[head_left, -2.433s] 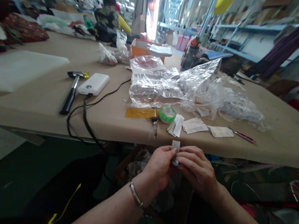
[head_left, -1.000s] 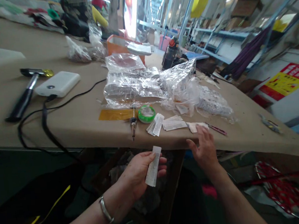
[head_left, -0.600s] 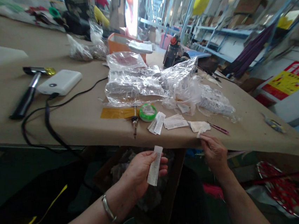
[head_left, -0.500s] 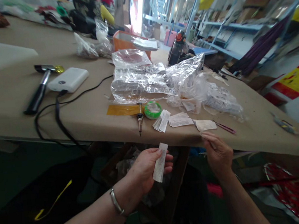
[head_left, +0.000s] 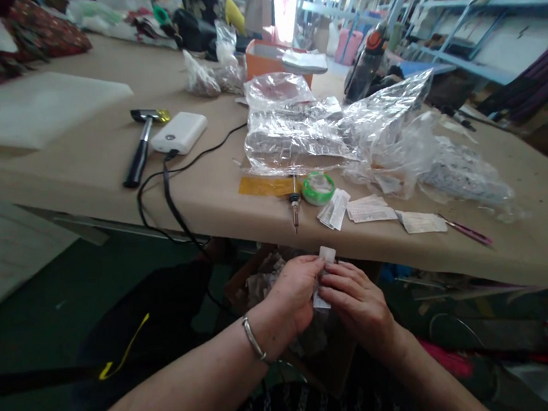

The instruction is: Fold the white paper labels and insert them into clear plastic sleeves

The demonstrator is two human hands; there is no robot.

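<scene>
Pinching a narrow white paper-like strip [head_left: 327,253] with my left hand [head_left: 295,287] and right hand [head_left: 361,303] before the brown-topped table [head_left: 219,194], I judged it light, limp, easily creased, best held by its edges.

We hold a printed paper strip [head_left: 327,254] in our left hand [head_left: 292,297], pinched between thumb and fingers, while the fingers of our right hand [head_left: 363,303] touch it from the right, just off the table's [head_left: 81,169] near edge. Below our hands sits a box of scraps [head_left: 262,284]. Near that edge, from left to right, we see a slim metal-tipped tool [head_left: 294,205], a round green-rimmed container [head_left: 318,189], three groups of paper labels [head_left: 370,208] and pink tweezers [head_left: 467,230]. Crinkled clear plastic [head_left: 291,133] lies behind them. On the left, a hammer [head_left: 139,157] rests beside a white power bank [head_left: 180,132] with a black cable [head_left: 171,196]. Farther off stand an orange box [head_left: 260,61] and a dark bottle [head_left: 365,71].
</scene>
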